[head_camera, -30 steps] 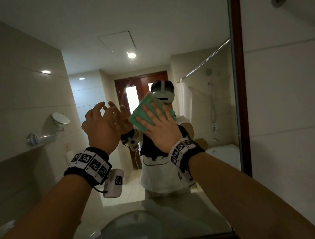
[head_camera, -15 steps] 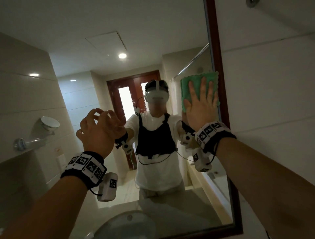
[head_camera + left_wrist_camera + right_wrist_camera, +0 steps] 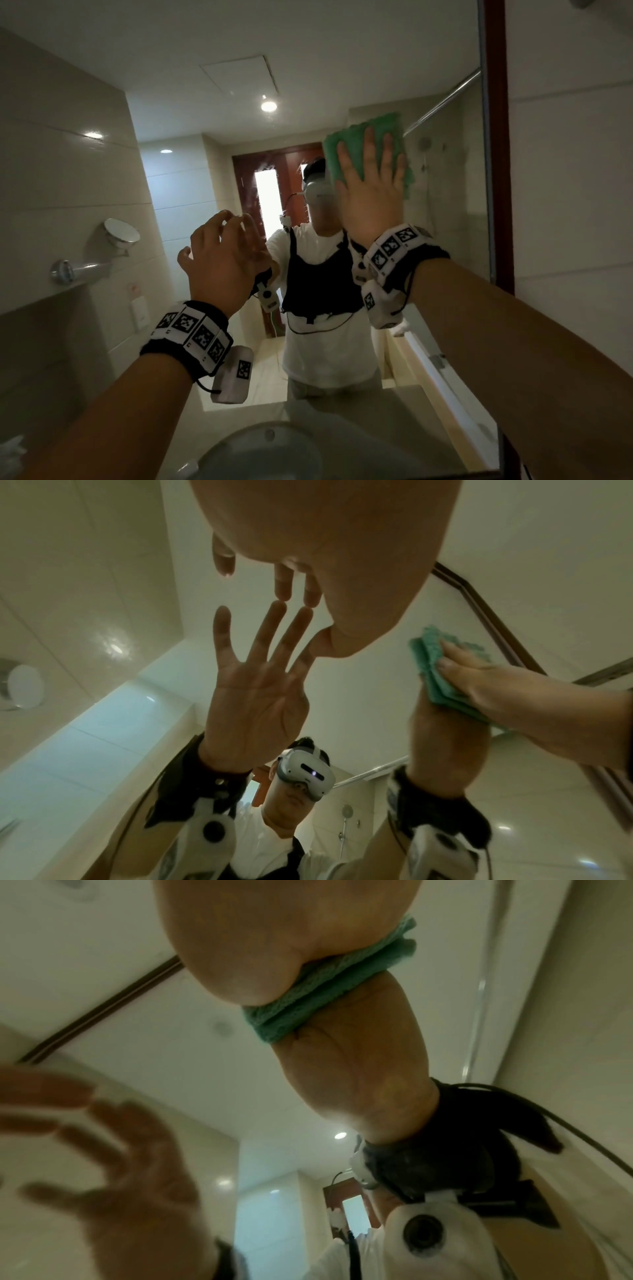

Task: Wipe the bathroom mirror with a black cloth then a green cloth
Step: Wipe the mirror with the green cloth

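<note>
Five straight fingers of the right hand (image 3: pixel 371 192) press flat on the folded green terry cloth (image 3: pixel 368 137), pinning it to the wood-framed bathroom mirror (image 3: pixel 445 219) near its upper right corner. The left hand (image 3: pixel 222 260) is spread, fingertips on the glass, holding nothing.

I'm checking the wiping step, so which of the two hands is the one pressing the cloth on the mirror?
The right hand, flat on the green cloth against the mirror. The left hand holds nothing.
</note>
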